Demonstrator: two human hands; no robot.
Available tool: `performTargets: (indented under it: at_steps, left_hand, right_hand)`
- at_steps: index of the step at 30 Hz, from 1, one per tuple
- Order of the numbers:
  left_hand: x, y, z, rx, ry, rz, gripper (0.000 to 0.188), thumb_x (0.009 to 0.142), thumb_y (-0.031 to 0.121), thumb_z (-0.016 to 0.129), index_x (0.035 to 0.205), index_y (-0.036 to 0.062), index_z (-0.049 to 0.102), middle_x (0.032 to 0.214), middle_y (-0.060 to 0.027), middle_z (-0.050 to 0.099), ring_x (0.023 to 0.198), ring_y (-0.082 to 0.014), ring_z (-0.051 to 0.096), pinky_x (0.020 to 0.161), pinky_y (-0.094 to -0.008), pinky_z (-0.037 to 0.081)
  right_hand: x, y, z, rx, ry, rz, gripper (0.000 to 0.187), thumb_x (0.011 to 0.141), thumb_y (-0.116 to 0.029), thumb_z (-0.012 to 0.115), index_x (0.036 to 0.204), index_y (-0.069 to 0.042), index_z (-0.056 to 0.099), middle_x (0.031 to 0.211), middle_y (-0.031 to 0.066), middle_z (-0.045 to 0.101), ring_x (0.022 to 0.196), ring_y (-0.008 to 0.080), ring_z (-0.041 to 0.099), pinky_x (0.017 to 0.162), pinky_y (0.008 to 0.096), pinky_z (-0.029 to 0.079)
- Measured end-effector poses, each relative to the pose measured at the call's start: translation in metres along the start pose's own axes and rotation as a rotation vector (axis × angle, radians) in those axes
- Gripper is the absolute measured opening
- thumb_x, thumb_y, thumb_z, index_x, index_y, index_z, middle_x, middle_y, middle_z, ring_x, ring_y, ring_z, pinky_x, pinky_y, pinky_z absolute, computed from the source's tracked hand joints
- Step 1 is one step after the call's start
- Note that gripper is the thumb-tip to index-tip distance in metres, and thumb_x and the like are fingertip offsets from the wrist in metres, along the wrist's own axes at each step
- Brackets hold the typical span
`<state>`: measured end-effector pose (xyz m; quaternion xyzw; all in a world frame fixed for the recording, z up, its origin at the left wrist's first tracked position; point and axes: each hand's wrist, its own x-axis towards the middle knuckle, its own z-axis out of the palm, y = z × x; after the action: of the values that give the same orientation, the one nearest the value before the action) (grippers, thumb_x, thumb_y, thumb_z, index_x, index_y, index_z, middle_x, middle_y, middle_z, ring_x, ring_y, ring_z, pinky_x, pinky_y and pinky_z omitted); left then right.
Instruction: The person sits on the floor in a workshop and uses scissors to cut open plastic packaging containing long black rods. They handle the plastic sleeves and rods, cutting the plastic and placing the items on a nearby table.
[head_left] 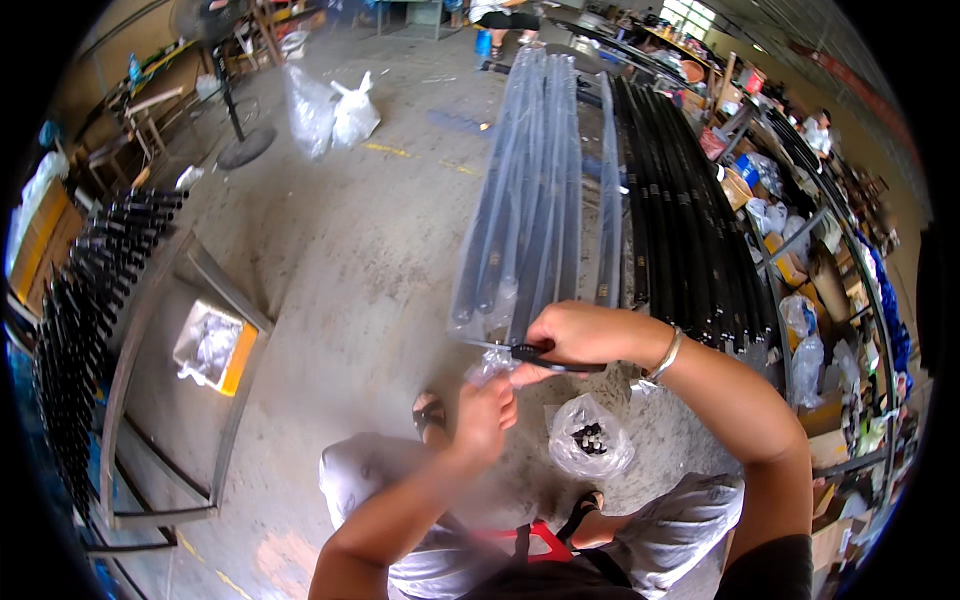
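My left hand (484,415) is closed around the gathered end of a clear plastic sleeve (494,362). Just above it, my right hand (570,335) grips a black-handled tool (560,362); its thin metal end points left across the plastic, and its exact kind is hard to make out. Several long black tubes in clear plastic sleeves (525,180) lie side by side beyond my hands. To their right are bare black tubes (680,210). Below my right hand, an open clear plastic bag (590,436) on the floor holds small black and silver pieces.
At left, a metal frame (165,518) stands beside a stack of black tubes (90,300) and a box with plastic inside (214,348). A fan (245,148) and white bags (355,112) stand farther off. Cluttered shelving (800,260) lines the right; other people sit at the back.
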<state>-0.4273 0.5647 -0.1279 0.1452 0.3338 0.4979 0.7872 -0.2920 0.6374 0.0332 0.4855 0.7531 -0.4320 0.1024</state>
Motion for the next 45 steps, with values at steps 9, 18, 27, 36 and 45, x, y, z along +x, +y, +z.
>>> performTargets:
  at_steps: [9,18,27,36,45]
  left_hand:
    - [0.001,-0.050,-0.033,0.677,-0.260,0.284,0.008,0.088,0.009,0.059,0.096,0.0044,0.060,0.079,0.0015,0.054,0.069,-0.0082,0.050,0.059,-0.0252,0.040]
    - [0.034,-0.091,0.031,0.962,-0.529,-0.119,0.012,0.093,0.014,0.055,0.082,0.0116,0.053,0.059,0.0073,0.041,0.046,-0.0029,0.034,0.040,-0.0198,0.024]
    - [0.045,-0.183,0.087,1.039,-0.662,-0.521,0.006,0.091,0.015,0.060,0.089,0.0112,0.056,0.068,0.0019,0.053,0.051,-0.0057,0.042,0.043,-0.0213,0.029]
    - [0.080,-0.344,0.156,1.030,-0.585,-0.804,0.016,0.088,0.014,0.060,0.076,0.0049,0.057,0.063,-0.0023,0.052,0.044,-0.0081,0.037,0.040,-0.0238,0.025]
    - [0.089,-0.467,0.218,1.109,-0.548,-0.909,0.014,0.086,0.013,0.060,0.073,0.0085,0.057,0.059,0.0007,0.051,0.043,-0.0079,0.040,0.040,-0.0242,0.028]
  right_hand:
    - [-0.153,0.070,0.046,0.110,0.393,-0.051,0.019,0.082,-0.017,0.064,0.085,0.000,0.056,0.066,0.0084,0.053,0.062,0.0164,0.048,0.057,0.0341,0.041]
    - [-0.393,0.164,0.161,0.464,1.189,0.388,0.020,0.082,-0.009,0.071,0.092,0.005,0.059,0.076,0.0026,0.059,0.070,0.0078,0.053,0.060,0.0269,0.045]
    - [-0.544,0.274,0.309,0.689,1.736,0.712,0.015,0.083,-0.004,0.067,0.074,0.002,0.057,0.063,0.0032,0.060,0.056,0.0071,0.051,0.050,0.0251,0.039]
    - [-0.623,0.467,0.389,0.619,2.132,1.178,0.019,0.083,0.001,0.059,0.101,0.005,0.062,0.082,0.0113,0.068,0.069,0.0144,0.064,0.061,0.0276,0.052]
    - [-0.803,0.544,0.263,0.369,2.356,1.104,0.041,0.093,-0.042,0.056,0.080,-0.003,0.061,0.063,-0.0012,0.052,0.056,0.0067,0.045,0.051,0.0225,0.036]
